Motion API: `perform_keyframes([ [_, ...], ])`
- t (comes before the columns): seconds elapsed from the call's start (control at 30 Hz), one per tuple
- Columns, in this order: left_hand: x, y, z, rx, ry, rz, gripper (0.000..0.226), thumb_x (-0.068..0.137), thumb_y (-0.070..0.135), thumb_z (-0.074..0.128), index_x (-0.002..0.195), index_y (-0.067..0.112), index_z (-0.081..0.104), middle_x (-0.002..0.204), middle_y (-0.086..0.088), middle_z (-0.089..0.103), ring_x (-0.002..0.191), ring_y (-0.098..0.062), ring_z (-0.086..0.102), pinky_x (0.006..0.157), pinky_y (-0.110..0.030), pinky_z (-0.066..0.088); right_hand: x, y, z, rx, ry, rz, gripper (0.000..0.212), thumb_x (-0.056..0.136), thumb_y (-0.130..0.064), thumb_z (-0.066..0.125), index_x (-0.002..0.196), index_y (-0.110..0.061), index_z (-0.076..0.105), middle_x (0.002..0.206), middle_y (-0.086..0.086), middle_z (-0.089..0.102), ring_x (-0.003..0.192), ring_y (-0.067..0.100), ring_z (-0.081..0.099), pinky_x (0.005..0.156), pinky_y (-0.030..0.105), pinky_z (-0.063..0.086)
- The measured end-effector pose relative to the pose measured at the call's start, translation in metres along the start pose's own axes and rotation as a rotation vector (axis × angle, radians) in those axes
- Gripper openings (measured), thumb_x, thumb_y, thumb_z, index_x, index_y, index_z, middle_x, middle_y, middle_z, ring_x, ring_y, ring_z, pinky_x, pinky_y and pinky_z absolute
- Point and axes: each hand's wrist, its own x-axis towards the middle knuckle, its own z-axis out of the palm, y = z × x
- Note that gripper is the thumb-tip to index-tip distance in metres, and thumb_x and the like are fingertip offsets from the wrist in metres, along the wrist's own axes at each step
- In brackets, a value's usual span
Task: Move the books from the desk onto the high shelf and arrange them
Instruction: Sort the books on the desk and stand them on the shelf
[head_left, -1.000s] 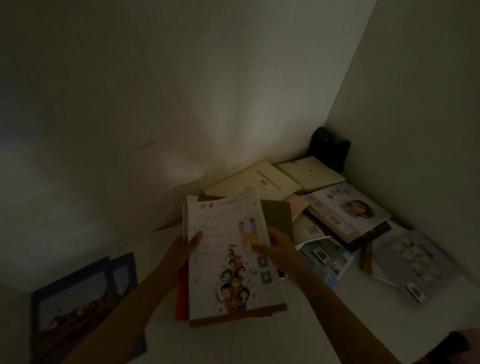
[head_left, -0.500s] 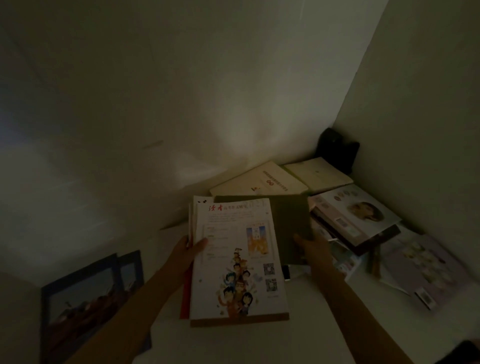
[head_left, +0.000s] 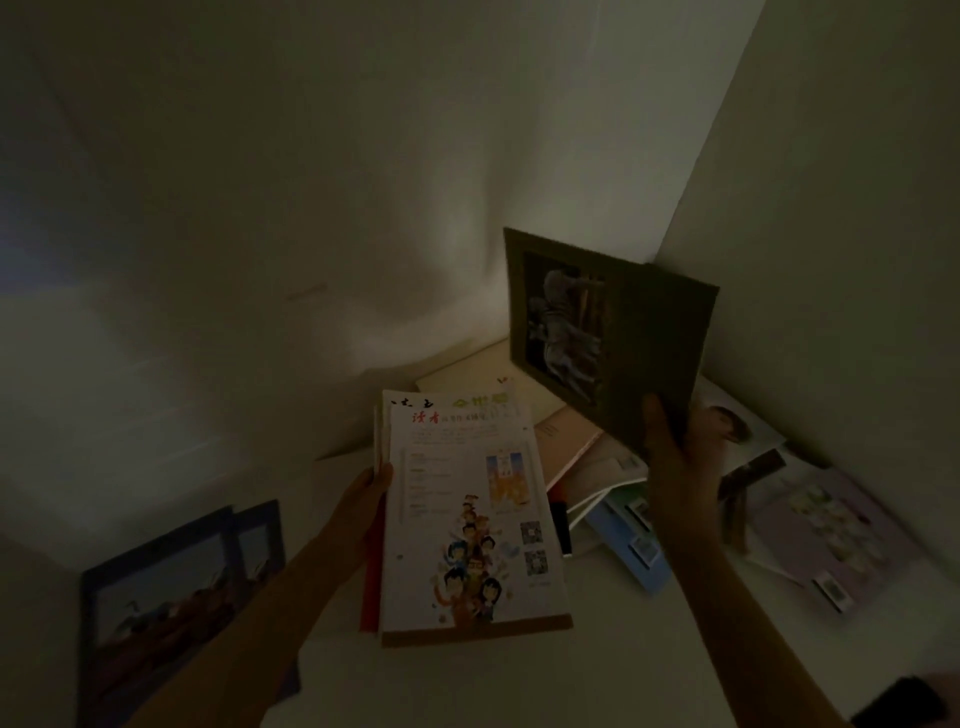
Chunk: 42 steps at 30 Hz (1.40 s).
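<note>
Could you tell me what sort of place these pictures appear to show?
Probably the inside of a dim, white-walled shelf or cupboard corner used for storing books. Loose magazines lie scattered in the corner, the left hand steadies a stack of books, and the right hand holds a dark book raised.

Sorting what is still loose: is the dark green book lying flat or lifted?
Lifted. The right hand grips the dark green book by its lower corner, tilted up above the scattered books.

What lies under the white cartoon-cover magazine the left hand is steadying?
Under the white magazine a brown book's edge, a red cover and another magazine's top show. Their faces are covered. The left hand grips the stack's side.
</note>
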Motion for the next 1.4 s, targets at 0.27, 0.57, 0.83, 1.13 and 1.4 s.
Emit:
perform_keyframes([
  [0.27, 0.005, -0.003, 0.003, -0.176, -0.006, -0.085, 0.034, 0.099, 0.034, 0.038, 0.105, 0.01, 0.061, 0.09, -0.008, 0.072, 0.077, -0.022, 0.069, 0.062, -0.03, 0.055, -0.091, 0.084, 0.023, -0.716, -0.777, -0.582, 0.034, 0.093, -0.037, 0.039, 0.121, -0.032, 0.059, 0.122, 0.004, 0.064, 0.11, 0.024, 0.061, 0.079, 0.028, 0.055],
  [0.57, 0.002, -0.005, 0.002, -0.03, 0.008, 0.011, 0.024, 0.094, 0.02, 0.049, 0.114, 0.01, 0.059, 0.108, -0.012, 0.067, 0.083, -0.02, 0.07, 0.068, -0.031, 0.058, -0.087, 0.064, 0.031, -0.558, -0.825, -0.329, 0.043, 0.075, -0.024, 0.043, 0.108, -0.021, 0.07, 0.123, 0.005, 0.061, 0.111, 0.026, 0.056, 0.086, 0.032, 0.047],
  [0.83, -0.004, -0.002, 0.002, -0.044, -0.019, -0.005, 0.016, 0.094, 0.019, 0.05, 0.106, 0.014, 0.059, 0.096, -0.009, 0.07, 0.073, -0.019, 0.071, 0.058, -0.03, 0.058, -0.038, 0.067, 0.061, -0.089, -0.368, 0.769, 0.029, 0.087, -0.024, 0.065, 0.095, 0.003, 0.057, 0.086, 0.015, 0.063, 0.075, 0.025, 0.062, 0.057, 0.031, 0.05],
  [1.13, -0.002, -0.005, -0.008, -0.21, -0.105, -0.041, 0.039, 0.081, 0.021, 0.056, 0.119, 0.01, 0.056, 0.114, -0.014, 0.066, 0.09, -0.027, 0.069, 0.063, -0.036, 0.058, -0.029, 0.088, 0.046, 0.15, -0.076, 0.848, 0.01, 0.086, -0.004, 0.061, 0.077, -0.005, 0.059, 0.076, 0.012, 0.061, 0.07, 0.023, 0.057, 0.062, 0.03, 0.048],
  [1.4, 0.002, -0.007, -0.009, -0.119, -0.079, -0.034, 0.023, 0.097, 0.013, 0.039, 0.113, 0.014, 0.056, 0.105, -0.009, 0.069, 0.084, -0.023, 0.071, 0.063, -0.034, 0.059, -0.035, 0.074, 0.089, -0.295, -0.221, 0.462, 0.018, 0.09, -0.012, 0.055, 0.095, -0.008, 0.072, 0.088, 0.013, 0.071, 0.074, 0.027, 0.066, 0.069, 0.046, 0.057],
])
